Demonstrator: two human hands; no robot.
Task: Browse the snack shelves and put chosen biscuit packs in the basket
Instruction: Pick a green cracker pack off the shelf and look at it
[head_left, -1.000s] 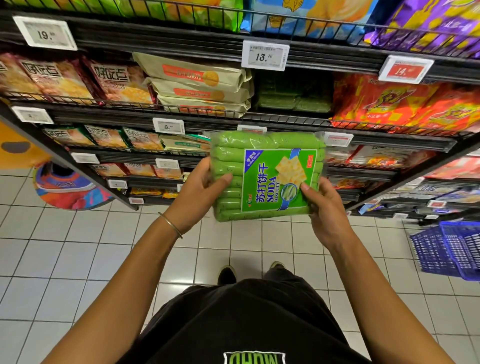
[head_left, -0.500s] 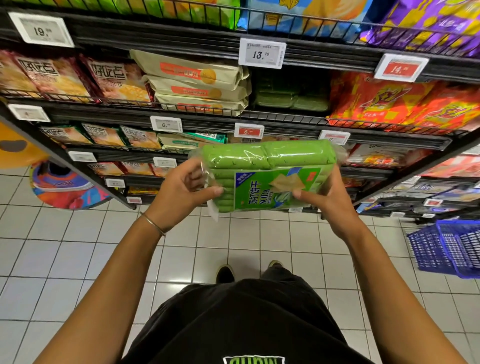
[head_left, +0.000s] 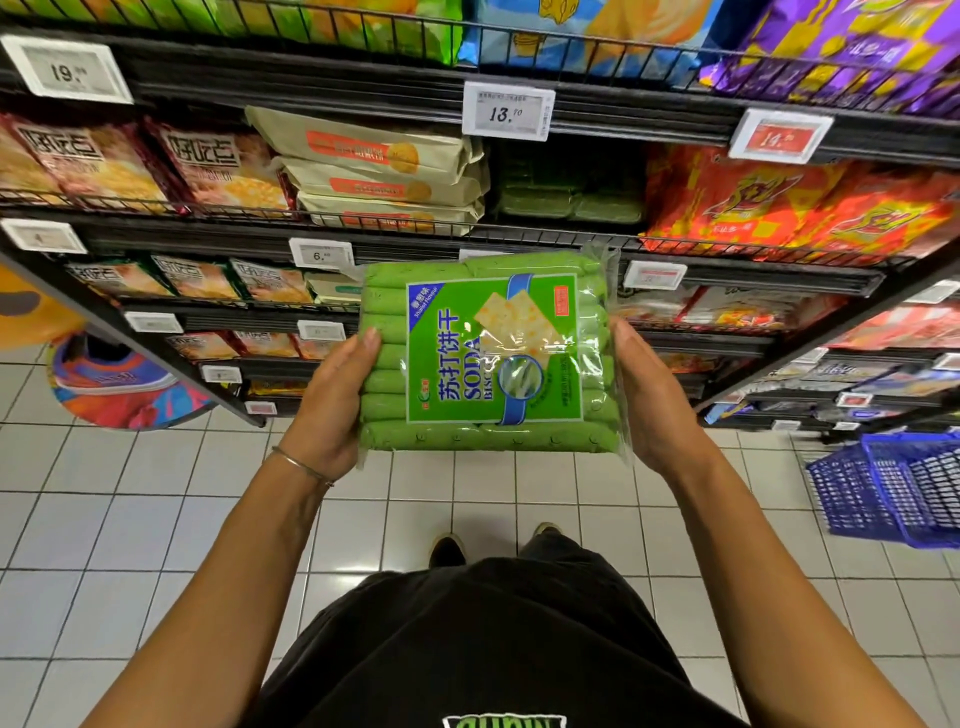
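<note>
The left hand (head_left: 332, 410) is gripping the left edge of the green soda biscuit pack (head_left: 493, 358), with the thumb lying on its front and the fingers hidden behind. The right hand (head_left: 657, 400) is clasping the right edge the same way. Both are holding the pack label-up in front of the snack shelves (head_left: 218, 93). The blue basket (head_left: 883, 499) is sitting on the tiled floor, well apart to the right. Judging from this, the pack is wanting support from beneath while swinging right, then lowering in flat, since crackers are likely brittle.

Supermarket aisle — stocked snack shelves (head_left: 311, 93), price tags (head_left: 508, 110), shopping basket (head_left: 883, 493)
</note>
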